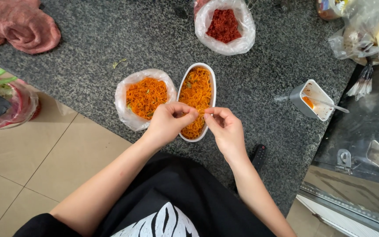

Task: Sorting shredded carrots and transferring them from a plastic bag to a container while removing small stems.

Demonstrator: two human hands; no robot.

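Observation:
A white oval container (pixel 212 83) full of orange shredded food lies on the dark speckled granite counter (pixel 93 48). My left hand (pixel 168 122) hovers over its near end, fingers pinched together on a few shreds. My right hand (pixel 225 127) is beside it at the container's near right rim, thumb and forefinger pinched on a small bit of the shreds. A clear plastic bag (pixel 128 109) holding more orange shreds sits just left of the container.
A plastic bag of red shredded food (pixel 224 27) stands at the back. A small grey-and-white box with a spoon (pixel 312 101) sits right. A pink cloth (pixel 18 24) lies far left. Bagged items (pixel 367 33) crowd the top right. A red bag (pixel 14 103) sits on the tiled floor.

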